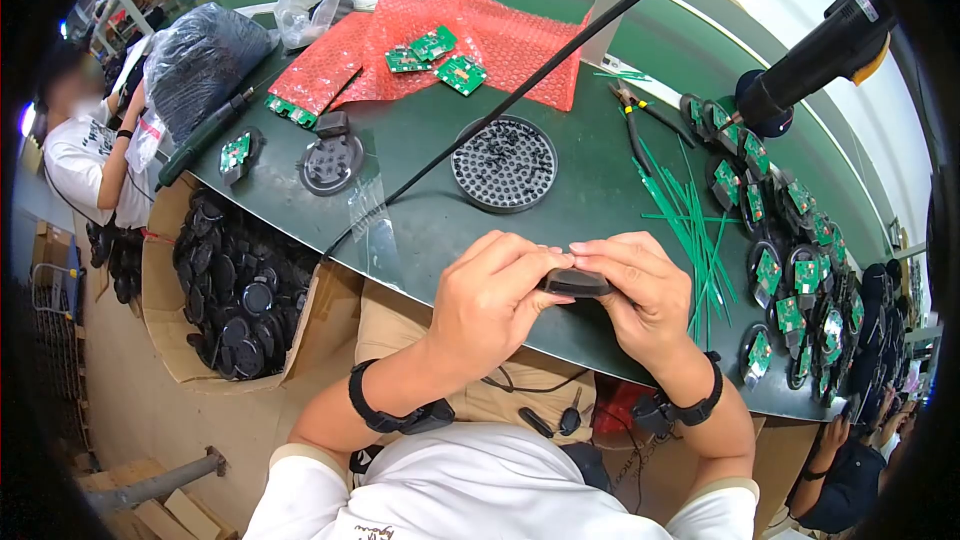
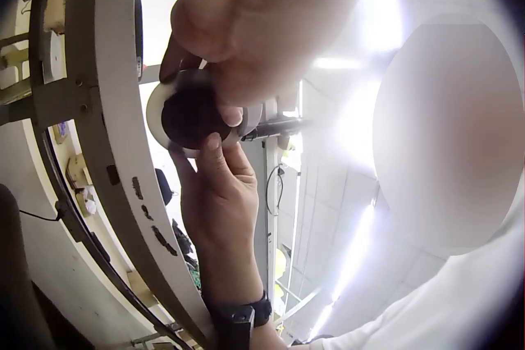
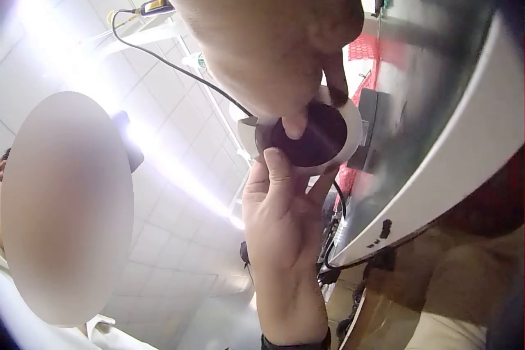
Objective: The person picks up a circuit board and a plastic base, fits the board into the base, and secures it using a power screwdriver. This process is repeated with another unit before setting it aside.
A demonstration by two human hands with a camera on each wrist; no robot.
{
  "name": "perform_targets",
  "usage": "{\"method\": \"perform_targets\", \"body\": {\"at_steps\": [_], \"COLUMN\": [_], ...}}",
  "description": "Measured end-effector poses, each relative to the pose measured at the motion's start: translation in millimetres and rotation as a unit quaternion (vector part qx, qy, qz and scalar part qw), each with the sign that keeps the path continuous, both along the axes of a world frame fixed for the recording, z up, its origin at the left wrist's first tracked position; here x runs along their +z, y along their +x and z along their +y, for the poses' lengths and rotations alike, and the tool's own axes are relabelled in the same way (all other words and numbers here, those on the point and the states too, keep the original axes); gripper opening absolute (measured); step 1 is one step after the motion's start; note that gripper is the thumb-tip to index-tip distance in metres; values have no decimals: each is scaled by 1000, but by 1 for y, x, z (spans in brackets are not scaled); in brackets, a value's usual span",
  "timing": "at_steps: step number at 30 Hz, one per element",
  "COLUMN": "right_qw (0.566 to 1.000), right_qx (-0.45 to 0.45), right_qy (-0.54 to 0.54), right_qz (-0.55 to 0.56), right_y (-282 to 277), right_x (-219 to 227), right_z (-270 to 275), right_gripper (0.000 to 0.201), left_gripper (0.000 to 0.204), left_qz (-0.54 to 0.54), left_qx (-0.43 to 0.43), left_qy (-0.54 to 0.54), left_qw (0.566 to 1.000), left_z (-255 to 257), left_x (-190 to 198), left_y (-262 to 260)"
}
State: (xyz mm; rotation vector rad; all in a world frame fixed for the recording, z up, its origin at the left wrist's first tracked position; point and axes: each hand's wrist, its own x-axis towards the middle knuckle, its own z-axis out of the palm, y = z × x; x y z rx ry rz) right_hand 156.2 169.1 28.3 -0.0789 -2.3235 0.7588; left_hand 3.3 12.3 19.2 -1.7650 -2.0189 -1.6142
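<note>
Both hands grip one dark round part (image 1: pixel 576 284) above the table's front edge. The left hand (image 1: pixel 490 305) pinches its left side and the right hand (image 1: pixel 645 295) its right side, thumbs below and fingers on top. In the left wrist view the dark disc (image 2: pixel 190 120) has a pale rim, with a thumb from each hand on its face. The right wrist view shows the same disc (image 3: pixel 316 138) between the left hand (image 3: pixel 287 227) and the right hand (image 3: pixel 262 30). Its far side is hidden.
A round tray (image 1: pixel 548 202) of small black pieces stands ahead, with green strips (image 1: pixel 690 240) to its right. Many parts with green boards (image 1: pixel 790 315) fill the right side. Red bubble wrap (image 1: pixel 540 60) lies at the back; a box (image 1: pixel 170 340) of black parts stands left.
</note>
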Motion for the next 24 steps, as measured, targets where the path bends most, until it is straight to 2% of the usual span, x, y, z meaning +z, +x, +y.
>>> {"method": "perform_targets", "body": {"at_steps": [9,14,19,21,24], "right_qw": [1000,1000,997,996,995], "right_qx": [1,-1,-4,-9,-14], "right_qy": [22,27,-72,-81,-99], "right_qz": [10,8,16,20,15], "right_y": [1,0,-1,0,1], "right_x": [-2,0,-2,-3,-3], "right_z": [1,0,-3,-2,-2], "right_gripper": [47,46,38,36,34], "left_gripper": [29,33,33,32,32], "left_qz": [-3,-6,-27,-26,-23], "left_qx": [-6,-7,-17,-19,-22], "left_qy": [34,-1,-13,12,-6], "left_qw": [999,1000,999,999,999], "left_z": [2,-1,-1,2,1], "left_x": [-2,5,3,4,11], "left_y": [0,-1,0,3,8]}}
